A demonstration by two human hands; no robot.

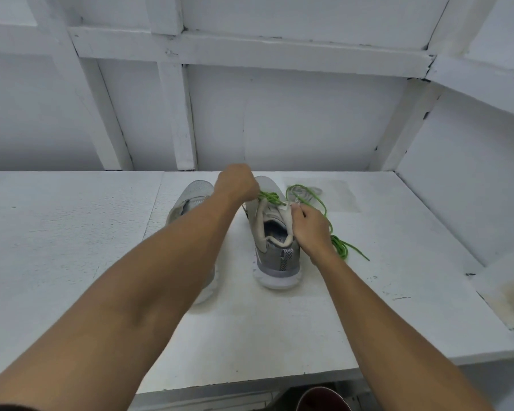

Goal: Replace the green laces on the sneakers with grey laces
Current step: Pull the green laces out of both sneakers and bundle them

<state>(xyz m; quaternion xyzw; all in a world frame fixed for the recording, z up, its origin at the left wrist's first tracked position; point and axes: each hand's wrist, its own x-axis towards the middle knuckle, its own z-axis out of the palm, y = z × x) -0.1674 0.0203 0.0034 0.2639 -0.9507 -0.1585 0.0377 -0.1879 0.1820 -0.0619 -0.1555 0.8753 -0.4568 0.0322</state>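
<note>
Head view: left hand pinches the green lace over the right sneaker; right hand grips its collar.

A bare, white-painted work nook

A white worktop sits against a painted panel wall braced with wooden battens (paint chipped at the joints), suggesting a plain workshop corner.

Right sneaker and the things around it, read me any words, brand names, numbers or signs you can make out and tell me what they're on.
No text can be read.
Right sneaker: small dark print on the insole inside the opening, too blurred to read.
Right sneaker, side: a pale logo shape, no letters.
Left sneaker, green lace, white table: no markings show.
</note>
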